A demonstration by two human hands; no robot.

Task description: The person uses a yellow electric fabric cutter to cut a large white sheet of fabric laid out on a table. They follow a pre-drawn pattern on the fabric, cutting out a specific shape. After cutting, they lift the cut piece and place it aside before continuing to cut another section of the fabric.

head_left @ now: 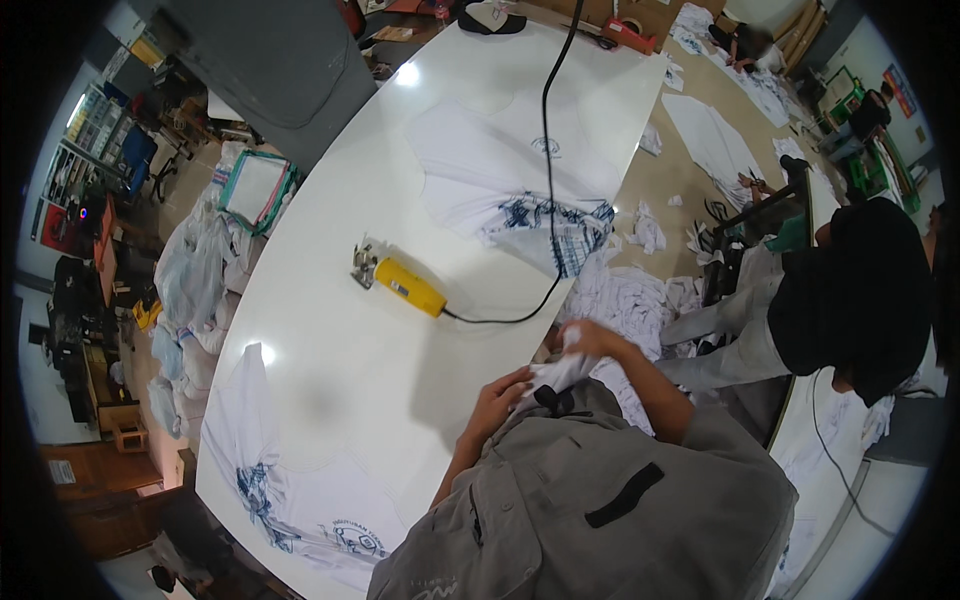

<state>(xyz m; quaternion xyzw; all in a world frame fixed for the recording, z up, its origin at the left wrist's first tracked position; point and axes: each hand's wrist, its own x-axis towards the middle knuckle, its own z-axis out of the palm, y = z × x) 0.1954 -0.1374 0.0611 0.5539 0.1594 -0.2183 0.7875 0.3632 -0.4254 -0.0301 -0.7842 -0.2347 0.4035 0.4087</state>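
Note:
A bunched white cloth (565, 373) is held close to my waist at the table's right edge. My left hand (503, 394) closes on its left end, fingers bent over the fabric. At the upper end my right hand (592, 339) grips the cloth, somewhat smeared by motion. Away to the left, a yellow corded cutting tool (410, 287) with a metal foot lies on the white table (340, 330). Its black cord (548, 150) runs over the table and up out of view.
White printed shirt pieces (530, 165) lie farther up the table, others (290, 490) at lower left. Piled white cloth (625, 305) covers the floor on the right, near a person (850, 300) in black. A cap (491, 18) sits at the far end. Plastic bags (195, 265) line the left.

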